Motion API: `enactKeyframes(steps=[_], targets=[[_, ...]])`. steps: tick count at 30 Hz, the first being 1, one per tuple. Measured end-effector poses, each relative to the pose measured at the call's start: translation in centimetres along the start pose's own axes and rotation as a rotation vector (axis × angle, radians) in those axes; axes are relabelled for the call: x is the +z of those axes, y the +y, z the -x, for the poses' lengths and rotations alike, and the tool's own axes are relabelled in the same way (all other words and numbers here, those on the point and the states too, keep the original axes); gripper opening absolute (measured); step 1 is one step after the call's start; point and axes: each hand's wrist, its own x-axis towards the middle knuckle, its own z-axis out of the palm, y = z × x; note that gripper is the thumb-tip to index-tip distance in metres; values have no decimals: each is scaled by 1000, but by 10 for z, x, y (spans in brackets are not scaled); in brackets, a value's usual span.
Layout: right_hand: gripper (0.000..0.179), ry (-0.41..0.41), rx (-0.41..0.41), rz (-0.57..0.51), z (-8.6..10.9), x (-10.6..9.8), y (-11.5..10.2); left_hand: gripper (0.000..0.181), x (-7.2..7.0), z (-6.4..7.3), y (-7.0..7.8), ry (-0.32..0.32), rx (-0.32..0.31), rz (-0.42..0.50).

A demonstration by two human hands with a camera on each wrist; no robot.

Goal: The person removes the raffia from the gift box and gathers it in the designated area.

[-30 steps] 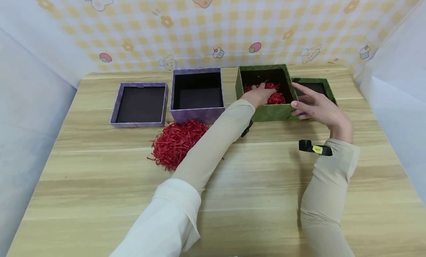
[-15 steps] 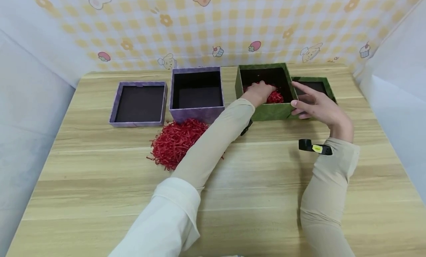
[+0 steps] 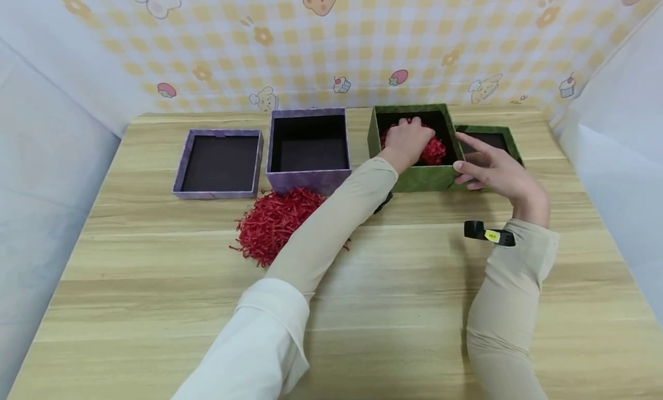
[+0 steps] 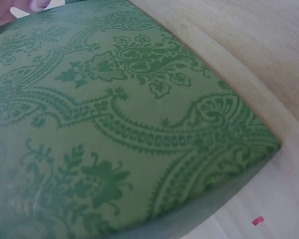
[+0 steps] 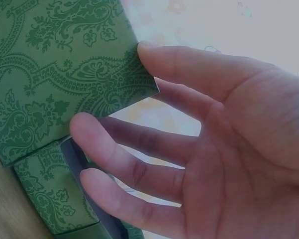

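My left hand (image 3: 406, 142) reaches into the green patterned box (image 3: 426, 178), its fingers bent down into the red shredded paper (image 3: 434, 151) inside. The fingertips are hidden by the hand itself. In the left wrist view, the outer wall of the green box (image 4: 114, 114) fills most of the picture, with only a bit of hand at the top left corner. My right hand (image 3: 499, 167) stands at the box's right side. Its fingers are spread and lightly bent, the thumb and a fingertip (image 5: 84, 127) at the green wall (image 5: 64, 69) in the right wrist view.
A green lid (image 3: 510, 136) lies partly behind the right hand. To the left stand a purple box (image 3: 309, 180) and its purple lid (image 3: 214, 194), both showing black insides. A heap of red shredded paper (image 3: 274, 224) lies on the wooden table (image 3: 388, 308), partly under the left forearm.
The left hand's fingers, spread over the paper a second ago, now bend down into it, with the back of the hand raised. The right hand stays at the box's side.
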Motion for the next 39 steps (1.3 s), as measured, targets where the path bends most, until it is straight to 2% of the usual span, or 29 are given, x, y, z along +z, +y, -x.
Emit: enactKeyframes(steps=[8,13,18,22,26,30,33,39], targets=[[70,4,21,25,0,1,-5,43,-8,7,2,187,12,-80],[72,-11,28,41,0,3,-10,43,-29,15,0,280,18,-140],[76,-11,35,50,2,2,-12,43,-54,27,2,324,46,-182],[76,-18,41,44,2,2,-10,45,-66,39,0,340,73,-200],[73,-22,20,65,2,3,-10,45,-73,56,-3,377,116,-201],[59,-23,-19,90,4,6,-11,43,-76,79,-5,436,186,-183],[46,-18,-34,93,5,8,-11,37,-72,99,-4,479,246,-158],[59,-5,-49,84,5,9,-12,29,-58,138,-2,514,331,-94]])
